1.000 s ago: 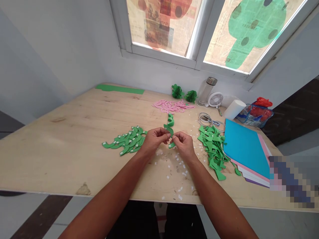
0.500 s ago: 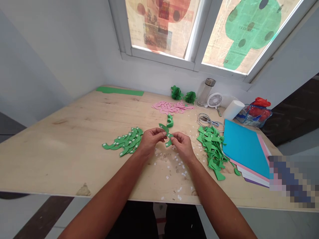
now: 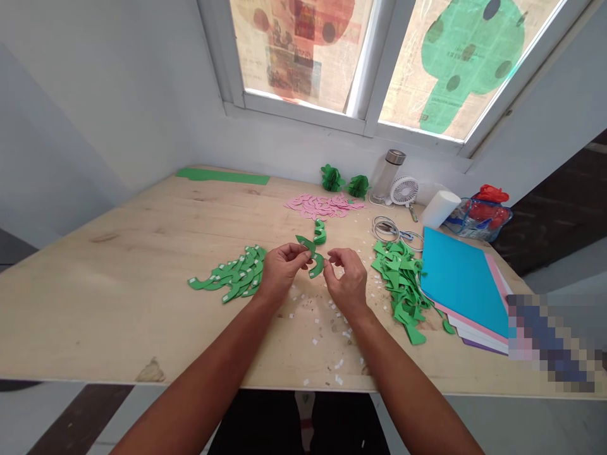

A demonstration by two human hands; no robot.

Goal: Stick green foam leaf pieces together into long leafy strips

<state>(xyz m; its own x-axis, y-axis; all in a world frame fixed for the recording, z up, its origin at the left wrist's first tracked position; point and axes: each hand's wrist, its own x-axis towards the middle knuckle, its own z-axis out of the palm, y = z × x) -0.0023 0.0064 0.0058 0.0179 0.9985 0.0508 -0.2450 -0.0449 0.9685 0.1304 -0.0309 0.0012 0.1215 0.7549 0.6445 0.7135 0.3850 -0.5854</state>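
My left hand is closed, pinching a curved green paper piece with small white squares on it. Another green end sticks out above the fingertips. My right hand is at the piece's right edge with its fingers curled in. Whatever its thumb and fingertip hold, if anything, is too small to make out. Just beyond the hands is a small stack of green curved pieces. Beside my left hand lies a pile of similar green pieces, also dotted with white squares.
Green paper scraps and coloured sheets lie on the right. Pink cutouts, green paper ornaments, a glass bottle, a small fan, scissors and a white roll stand or lie farther back. White bits litter the table.
My right hand has shifted slightly away from the middle of the green piece to its right edge. My left hand keeps its pinch. The whole view has moved slightly.
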